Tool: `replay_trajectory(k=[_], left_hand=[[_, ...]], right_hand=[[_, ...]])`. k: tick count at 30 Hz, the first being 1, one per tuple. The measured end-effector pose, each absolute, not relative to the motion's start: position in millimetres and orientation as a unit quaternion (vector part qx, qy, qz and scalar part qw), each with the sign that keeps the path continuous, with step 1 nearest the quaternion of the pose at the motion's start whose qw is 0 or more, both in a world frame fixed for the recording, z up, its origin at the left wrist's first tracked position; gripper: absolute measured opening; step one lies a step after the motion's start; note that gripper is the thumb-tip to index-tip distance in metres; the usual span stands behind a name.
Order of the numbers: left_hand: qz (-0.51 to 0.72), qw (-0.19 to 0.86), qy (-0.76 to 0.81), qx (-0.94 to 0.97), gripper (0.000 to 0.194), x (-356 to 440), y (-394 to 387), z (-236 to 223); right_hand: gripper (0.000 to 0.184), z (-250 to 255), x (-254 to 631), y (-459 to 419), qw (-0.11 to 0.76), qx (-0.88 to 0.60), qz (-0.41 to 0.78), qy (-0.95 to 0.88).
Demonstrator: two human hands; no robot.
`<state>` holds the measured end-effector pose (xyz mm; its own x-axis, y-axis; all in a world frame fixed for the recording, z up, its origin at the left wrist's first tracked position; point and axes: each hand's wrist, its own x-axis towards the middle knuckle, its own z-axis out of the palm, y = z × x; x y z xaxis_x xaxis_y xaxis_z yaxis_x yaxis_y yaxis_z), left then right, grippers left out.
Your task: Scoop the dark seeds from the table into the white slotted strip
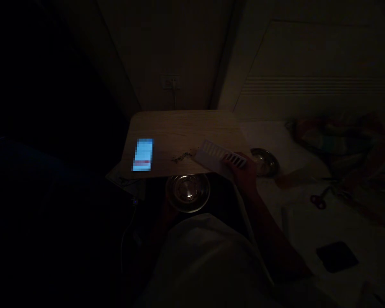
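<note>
"Wood-grained, that table (pixel 182 124) by the dim wall (pixel 179 38)?"

"Yes, pale and round-cornered; a glowing blue rectangular screen (pixel 143 152) lies on it."

"And the grip?"

"Right hand (pixel 244 173) clasps a flat, slotted, pale plastic-looking piece (pixel 210 157) over the table, beside scattered small dark bits (pixel 182 158); left hand (pixel 170 208), dimly seen, grasps a round, shiny metal bowl (pixel 192 210) just below the near edge."

I count two metal bowls, one at lower centre (pixel 201 198) and one right of centre (pixel 273 161); one slotted case (pixel 211 160), one glowing phone (pixel 143 154), one wooden tabletop (pixel 179 124) and one wall socket (pixel 164 81) at upper centre.
</note>
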<state>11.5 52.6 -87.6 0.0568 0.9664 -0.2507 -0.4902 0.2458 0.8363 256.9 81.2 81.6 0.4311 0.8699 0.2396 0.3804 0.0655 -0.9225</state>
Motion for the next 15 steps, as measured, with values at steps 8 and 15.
replay_trajectory(k=[8,15], left_hand=[[0.538,0.699,0.371,0.289,0.053,20.3,57.6,-58.5],[0.536,0.636,0.449,0.327,0.063,16.1,54.3,-56.4]], right_hand=[[0.019,71.4,253.3,80.0,0.502,-0.611,0.310,-0.528],[0.023,52.3,246.9,91.4,0.500,-0.597,0.338,-0.528]])
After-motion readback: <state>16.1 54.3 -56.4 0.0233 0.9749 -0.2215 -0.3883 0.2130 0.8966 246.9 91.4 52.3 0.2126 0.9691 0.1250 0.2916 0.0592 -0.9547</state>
